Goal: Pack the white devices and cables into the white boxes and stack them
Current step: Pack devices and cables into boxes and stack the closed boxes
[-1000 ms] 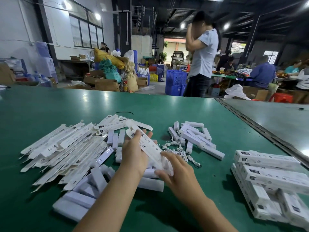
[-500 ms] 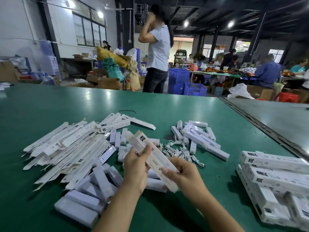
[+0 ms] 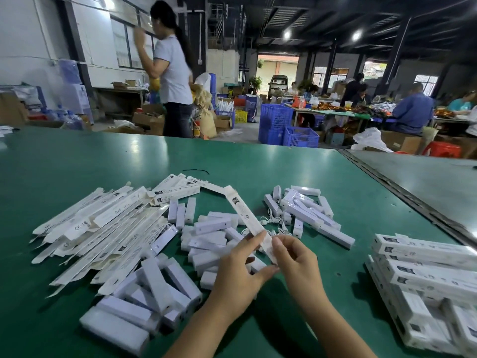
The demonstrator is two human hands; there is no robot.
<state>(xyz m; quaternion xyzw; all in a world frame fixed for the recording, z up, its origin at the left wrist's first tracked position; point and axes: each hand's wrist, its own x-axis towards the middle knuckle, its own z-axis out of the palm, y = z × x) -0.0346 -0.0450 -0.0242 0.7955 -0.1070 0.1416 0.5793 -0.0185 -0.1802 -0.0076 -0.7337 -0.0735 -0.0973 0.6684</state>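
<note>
So, left hand (image 3: 236,276) & right hand (image 3: 296,262) pinch one flat box (image 3: 245,215). There's a stack (image 3: 426,251) done on the right, but tons of devices (image 3: 211,226) + cables (image 3: 269,221) left imo.

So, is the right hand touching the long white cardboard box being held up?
Touching. The head view shows the right hand pinching the near end of the long white cardboard box; the left hand holds it too.

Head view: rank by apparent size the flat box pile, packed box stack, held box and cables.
1. flat box pile
2. packed box stack, though nearer the camera and cropped by the frame, so unsure against first
3. held box
4. cables
</note>
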